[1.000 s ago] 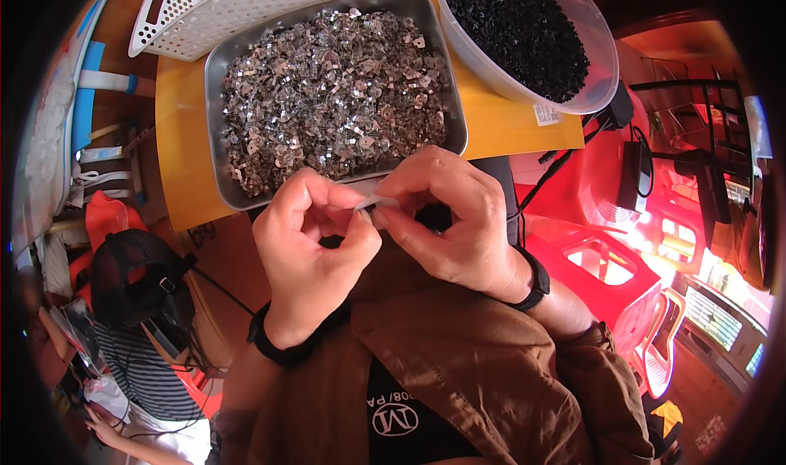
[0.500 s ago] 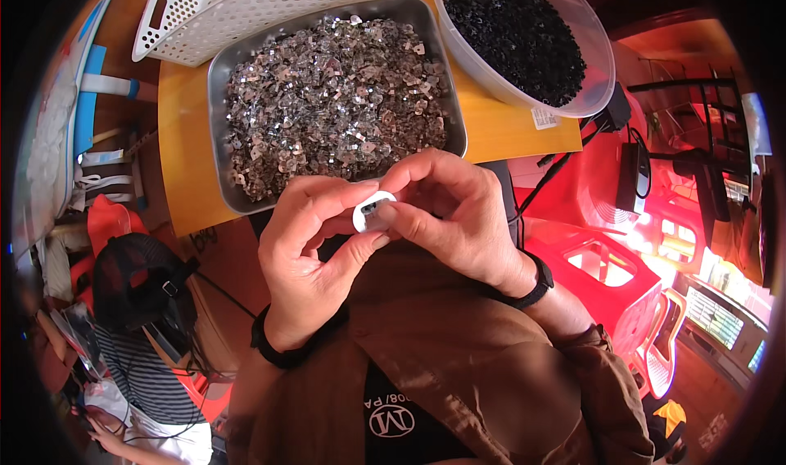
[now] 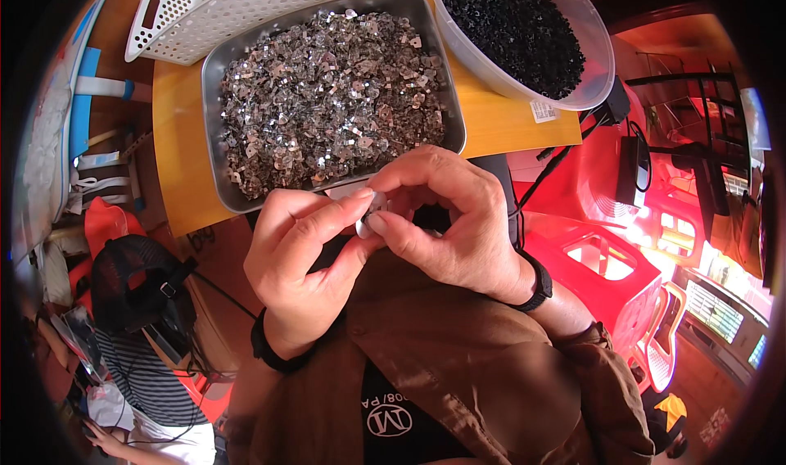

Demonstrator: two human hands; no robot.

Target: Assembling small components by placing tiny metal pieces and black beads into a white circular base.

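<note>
Work in hand: 1 small white part (image 3: 365, 227), held at the centre of the view, just off the 6 o'clock edge of the steel tray (image 3: 210, 117). Left hand (image 3: 295, 256) pinches it from the 8 o'clock side, thumb against forefinger; right hand (image 3: 458, 227) pinches at it from the 3 o'clock side, fingertips nearly meeting the left's. A darker patch shows inside the part; whether anything is seated there cannot be told, fingers cover most of it. Judged partway through handling this 1 piece, as both hands grip it and neither has let go. Stock remaining looks large: metal pieces (image 3: 336, 97) heap the tray at 12 o'clock, and black pieces (image 3: 516, 35) lie deep in the clear tub (image 3: 603, 72) at 1 o'clock. Both containers rest on the bench (image 3: 182, 158). Contents of the white basket (image 3: 254, 16) at 11 o'clock not visible; finished count cannot be given.
</note>
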